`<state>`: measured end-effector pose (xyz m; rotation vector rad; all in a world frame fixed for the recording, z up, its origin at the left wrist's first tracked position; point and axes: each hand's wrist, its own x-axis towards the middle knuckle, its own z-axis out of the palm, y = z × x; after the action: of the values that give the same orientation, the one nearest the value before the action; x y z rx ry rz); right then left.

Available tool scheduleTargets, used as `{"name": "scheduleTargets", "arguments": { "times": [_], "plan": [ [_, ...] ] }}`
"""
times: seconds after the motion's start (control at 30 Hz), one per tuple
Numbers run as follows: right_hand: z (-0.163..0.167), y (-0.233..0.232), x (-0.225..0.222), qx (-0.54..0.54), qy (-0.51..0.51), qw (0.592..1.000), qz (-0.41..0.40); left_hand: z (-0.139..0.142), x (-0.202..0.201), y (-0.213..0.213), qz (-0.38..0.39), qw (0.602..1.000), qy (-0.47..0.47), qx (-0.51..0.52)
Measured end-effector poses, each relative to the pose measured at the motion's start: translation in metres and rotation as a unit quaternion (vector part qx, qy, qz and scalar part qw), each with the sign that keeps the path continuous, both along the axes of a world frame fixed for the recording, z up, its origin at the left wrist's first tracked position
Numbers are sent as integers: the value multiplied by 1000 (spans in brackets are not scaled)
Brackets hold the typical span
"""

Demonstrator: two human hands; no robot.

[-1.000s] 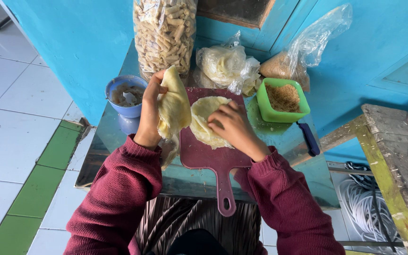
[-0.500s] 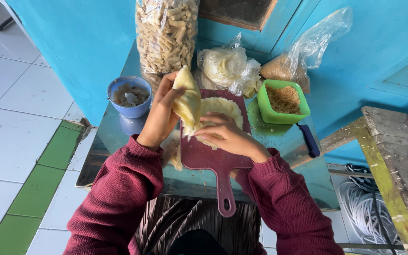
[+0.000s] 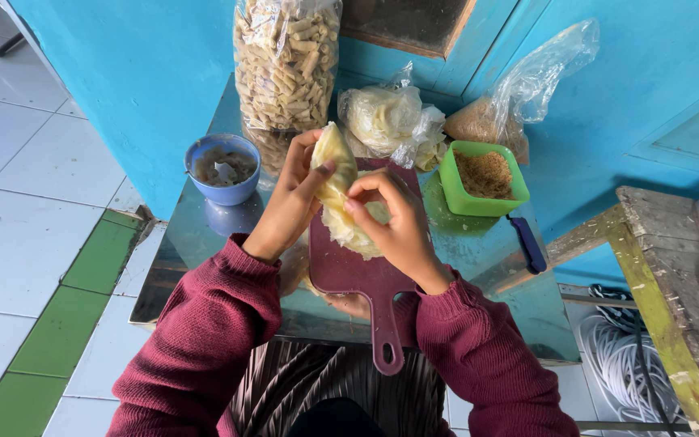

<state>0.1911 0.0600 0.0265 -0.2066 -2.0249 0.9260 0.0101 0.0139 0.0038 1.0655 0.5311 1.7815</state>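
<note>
Both hands pinch one pale wrapper [image 3: 335, 174] above the maroon board [image 3: 357, 275]: left hand [image 3: 289, 202] gripping its edge, right hand [image 3: 394, 222] its middle. Behind stand clear bags: a tall bag of sticks [image 3: 285, 61] and a smaller bag of wrappers [image 3: 386, 121].

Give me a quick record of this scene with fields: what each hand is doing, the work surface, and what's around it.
left hand: holds up a thin pale yellow wrapper sheet, thumb on its front
right hand: pinches the sheet's lower edge with its fingertips
under the hands: maroon cutting board with a stack of wrappers, handle toward the person
surface: shiny metal tabletop
left of board: blue bowl holding a brownish mix
right of board: green tub of brown filling; dark blue handle beside it
behind: clear bag of pale rolled sticks, bag of wrappers
</note>
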Motion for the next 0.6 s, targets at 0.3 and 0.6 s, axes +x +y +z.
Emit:
{"name": "scheduleTargets", "arguments": {
  "times": [0.3,0.6],
  "plan": [
    [-18,19,1,-102,9,994,26,3,9,-7,65,977,202,-17],
    [-40,60,4,-232,148,961,-24,5,7,-5,-48,994,-21,-93]
  ]
}}
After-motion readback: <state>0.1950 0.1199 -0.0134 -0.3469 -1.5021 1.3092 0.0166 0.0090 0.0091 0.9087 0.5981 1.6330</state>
